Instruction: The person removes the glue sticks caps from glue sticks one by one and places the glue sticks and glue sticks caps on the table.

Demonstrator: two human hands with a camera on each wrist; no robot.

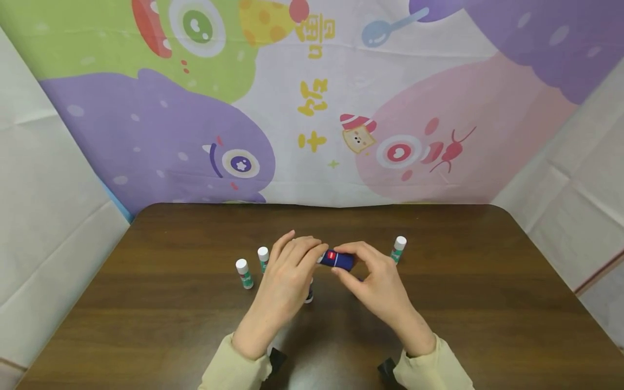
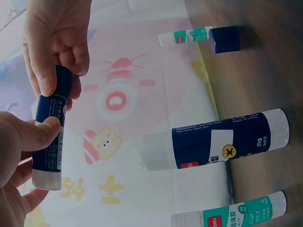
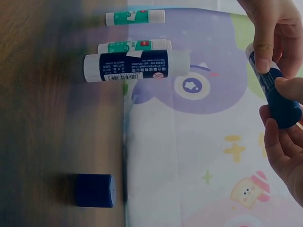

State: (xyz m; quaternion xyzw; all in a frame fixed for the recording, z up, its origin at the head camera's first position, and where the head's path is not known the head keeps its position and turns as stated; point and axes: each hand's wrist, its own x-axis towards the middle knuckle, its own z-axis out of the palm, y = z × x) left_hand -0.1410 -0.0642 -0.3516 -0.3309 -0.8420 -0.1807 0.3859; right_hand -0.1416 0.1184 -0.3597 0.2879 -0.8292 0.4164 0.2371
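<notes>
A dark blue glue stick (image 1: 336, 259) is held tilted above the table between both hands. My left hand (image 1: 287, 276) grips its body near the white end, seen in the left wrist view (image 2: 47, 180). My right hand (image 1: 382, 284) pinches the blue cap end (image 3: 284, 111) between thumb and fingers. Below the hands, a second blue glue stick (image 2: 218, 139) with a whitish top and no blue cap on it stands upright, mostly hidden by my left hand in the head view. A loose blue cap (image 3: 94, 190) sits on the table, nearly hidden behind my right hand in the head view.
Two green-and-white glue sticks (image 1: 245, 274) (image 1: 263, 260) stand on the brown table (image 1: 195, 336) left of my left hand. Another green one (image 1: 398, 249) stands behind my right hand. A cartoon-printed cloth (image 1: 312, 184) hangs along the far edge, with white cloth at both sides.
</notes>
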